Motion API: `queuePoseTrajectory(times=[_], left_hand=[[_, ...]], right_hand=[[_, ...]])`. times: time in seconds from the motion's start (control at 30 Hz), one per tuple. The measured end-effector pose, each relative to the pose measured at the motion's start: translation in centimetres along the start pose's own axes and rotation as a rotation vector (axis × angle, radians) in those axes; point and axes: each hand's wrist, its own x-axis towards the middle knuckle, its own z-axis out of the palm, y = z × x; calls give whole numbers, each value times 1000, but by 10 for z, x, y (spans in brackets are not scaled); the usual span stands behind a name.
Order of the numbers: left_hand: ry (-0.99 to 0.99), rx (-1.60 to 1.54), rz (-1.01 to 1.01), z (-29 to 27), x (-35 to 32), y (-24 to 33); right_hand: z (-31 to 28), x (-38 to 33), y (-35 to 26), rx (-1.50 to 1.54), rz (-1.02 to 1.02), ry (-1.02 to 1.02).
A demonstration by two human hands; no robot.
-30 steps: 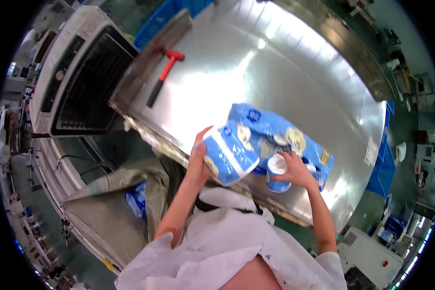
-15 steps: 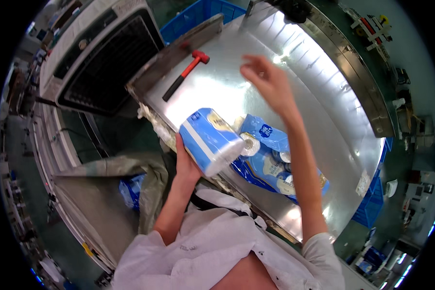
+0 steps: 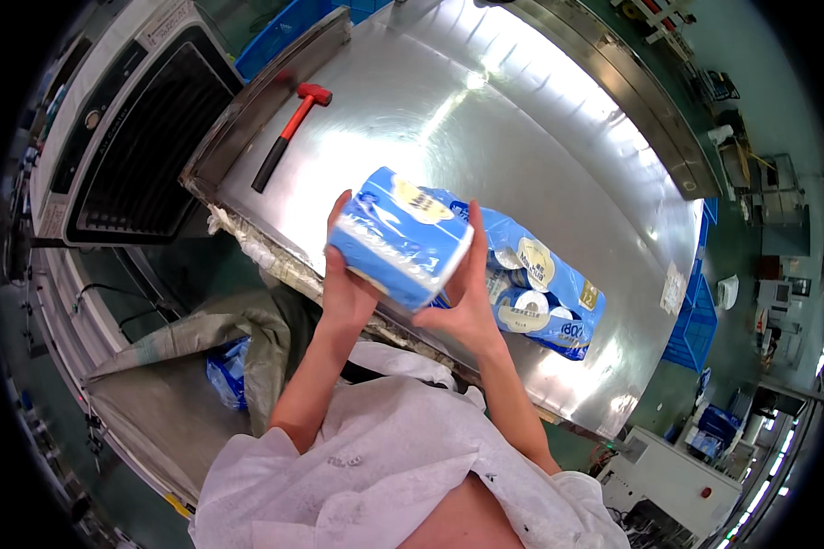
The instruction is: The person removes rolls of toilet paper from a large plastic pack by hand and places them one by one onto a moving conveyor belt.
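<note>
Between my two hands I hold a blue and white wrapped toilet roll [image 3: 403,242], tilted above the near edge of the metal table [image 3: 375,137]. My left hand [image 3: 346,291] is curved along its left side, fingers behind it. On its right side lies my right hand [image 3: 467,302], thumb low and fingers up along the wrapper. Just beyond and to the right, a blue plastic toilet roll pack [image 3: 558,288] lies on the table, torn open. White roll ends show in its opening. The held roll hides its left end.
A red-headed hammer [image 3: 293,133] with a black grip lies at the table's left. Beside that edge stands a white air cooler [image 3: 142,128]. A grey-brown sack [image 3: 174,375] with blue plastic inside is at my left. Blue crates [image 3: 691,320] stand beyond the right edge.
My right hand has come down from above the table onto the right side of the wrapped roll. The view has shifted, and the torn pack shows more fully.
</note>
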Motion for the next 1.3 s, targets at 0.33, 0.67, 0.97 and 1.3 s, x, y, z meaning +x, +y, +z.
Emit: queuePoseTrajectory(times=[0.33,0.67,0.97,1.3], left_hand=[[-327,436,291,27,-16,15],[-491,606,379,36,-36,17],[-472,664,336,36,-42,22],[-364,616,-66,13,-15,21]], right_hand=[[-20,-31,10,674,209,118],[-48,-72,57,997,261,85],[-48,-81,52,981,287,97],[-23,-57,-3,510,305,359]])
